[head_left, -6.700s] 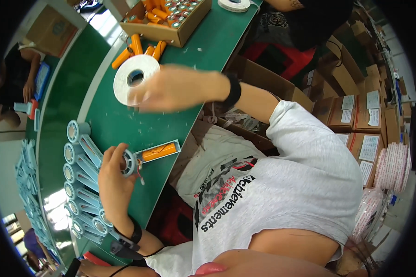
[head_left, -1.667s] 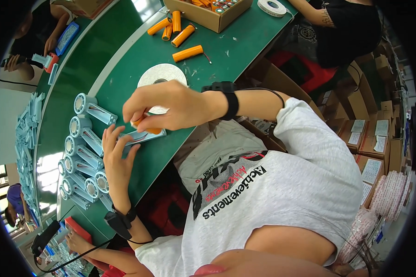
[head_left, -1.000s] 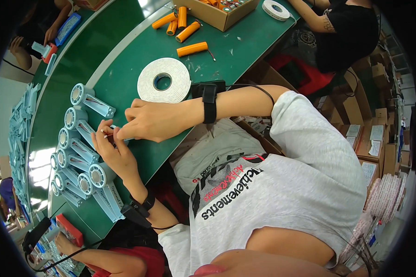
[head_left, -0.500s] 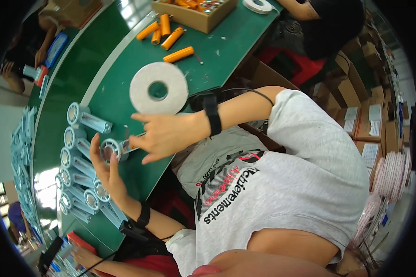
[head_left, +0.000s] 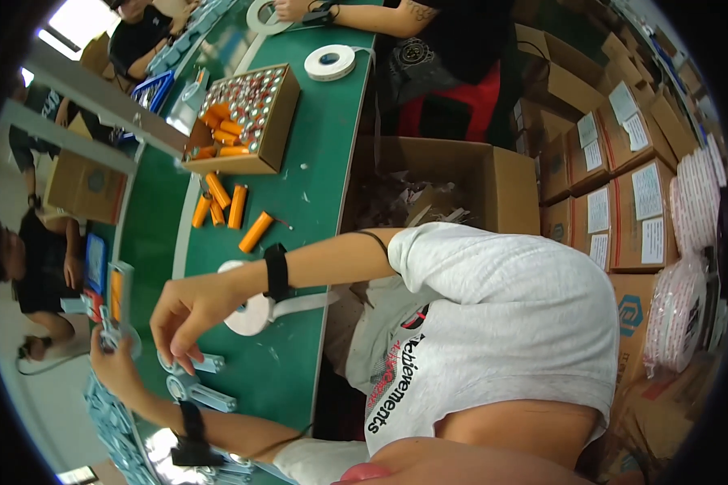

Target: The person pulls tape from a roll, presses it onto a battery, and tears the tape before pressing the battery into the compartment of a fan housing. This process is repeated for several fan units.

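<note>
My left hand (head_left: 115,370), at the left, is closed round the round head of a light blue handheld fan casing (head_left: 126,284). An orange battery cell (head_left: 116,295) lies in its upright handle. My right hand (head_left: 192,311) bends its fingers and thumb down on the ring-shaped head of a second light blue casing (head_left: 210,363) on the green table. Its fingertips are partly hidden. Beside that lies another light blue casing (head_left: 210,396), below my right hand. A white tape roll (head_left: 249,318) sits partly behind my right wrist, with a loose strip running right.
Several orange battery cells (head_left: 256,232) lie beyond the tape roll, before a cardboard box (head_left: 279,133) of batteries. Another tape roll (head_left: 330,62) lies farther off. An open carton (head_left: 501,182) stands right of the table. Co-workers sit at the far end and across on the left.
My view has swung, showing the whole battery box. My left hand has raised a casing with a battery in it away to the left; my right hand has come down onto another casing.
</note>
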Demonstrator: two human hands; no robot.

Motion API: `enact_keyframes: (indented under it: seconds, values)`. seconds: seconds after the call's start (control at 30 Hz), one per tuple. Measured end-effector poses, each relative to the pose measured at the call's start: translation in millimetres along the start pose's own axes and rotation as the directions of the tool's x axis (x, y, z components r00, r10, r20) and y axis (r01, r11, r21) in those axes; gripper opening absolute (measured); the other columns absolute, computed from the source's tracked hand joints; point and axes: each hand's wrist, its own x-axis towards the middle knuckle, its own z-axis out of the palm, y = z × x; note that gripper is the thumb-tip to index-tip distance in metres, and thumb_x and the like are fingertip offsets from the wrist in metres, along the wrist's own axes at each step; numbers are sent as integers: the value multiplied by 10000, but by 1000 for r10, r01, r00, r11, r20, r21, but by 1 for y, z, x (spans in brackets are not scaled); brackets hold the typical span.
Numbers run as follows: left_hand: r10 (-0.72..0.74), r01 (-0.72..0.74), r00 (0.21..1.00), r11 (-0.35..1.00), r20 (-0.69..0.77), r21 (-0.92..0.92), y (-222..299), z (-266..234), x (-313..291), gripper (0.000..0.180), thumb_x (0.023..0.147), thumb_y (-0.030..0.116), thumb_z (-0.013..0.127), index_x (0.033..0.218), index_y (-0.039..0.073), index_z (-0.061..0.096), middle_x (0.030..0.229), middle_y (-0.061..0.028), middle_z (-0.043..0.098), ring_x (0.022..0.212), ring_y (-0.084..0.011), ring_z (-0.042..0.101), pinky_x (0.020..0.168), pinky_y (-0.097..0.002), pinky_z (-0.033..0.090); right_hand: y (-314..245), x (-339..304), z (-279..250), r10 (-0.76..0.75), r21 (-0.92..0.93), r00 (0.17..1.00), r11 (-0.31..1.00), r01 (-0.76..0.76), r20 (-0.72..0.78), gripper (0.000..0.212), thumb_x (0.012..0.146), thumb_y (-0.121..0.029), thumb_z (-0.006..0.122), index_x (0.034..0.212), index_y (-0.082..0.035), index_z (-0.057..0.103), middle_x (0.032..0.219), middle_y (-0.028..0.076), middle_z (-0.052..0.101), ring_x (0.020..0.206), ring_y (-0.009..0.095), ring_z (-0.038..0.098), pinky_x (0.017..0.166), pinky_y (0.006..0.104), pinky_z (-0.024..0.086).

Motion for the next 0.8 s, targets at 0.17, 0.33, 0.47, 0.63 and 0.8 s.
enact_keyframes:
  seconds: [0.17,0.33,0.47,0.63,0.8]
  values:
    - [63,53,975,867,-214,496,-110,71,107,493,710,263,671,1128,26,562,999,-226,606,885,-369,583,763,-416,448,10,7,21,34,-47,995,998,-29,94,105,836,-32,560,869,58,604,771,131,646,672,175,641,599,263,512]
    - [308,-225,938,890,-157,397,26,88,81,510,723,268,660,1155,27,540,1047,-230,579,922,-373,562,791,-418,435,-11,-9,11,-16,-170,995,985,33,97,93,828,-31,557,854,42,608,750,114,646,659,172,636,593,262,500]
    - [374,-318,920,885,-114,339,81,114,-4,524,732,272,651,1177,29,522,1086,-234,557,952,-377,545,813,-419,425,10,-11,0,-139,-379,988,913,152,62,100,826,-36,542,835,39,608,735,101,644,665,186,643,600,262,508]
    - [323,-313,946,935,-34,166,49,142,-78,541,745,277,640,1205,30,499,1135,-238,530,989,-382,524,841,-421,412,33,-18,3,93,-339,988,940,-47,120,115,825,-90,567,847,13,615,736,93,644,655,164,625,609,273,483]
    - [319,-312,946,944,56,-110,25,212,-120,559,757,282,629,1233,32,477,1183,-243,503,1027,-387,503,869,-422,399,-5,-45,-12,15,-464,999,886,4,36,94,824,-72,572,851,3,620,748,79,650,684,153,638,636,251,493]
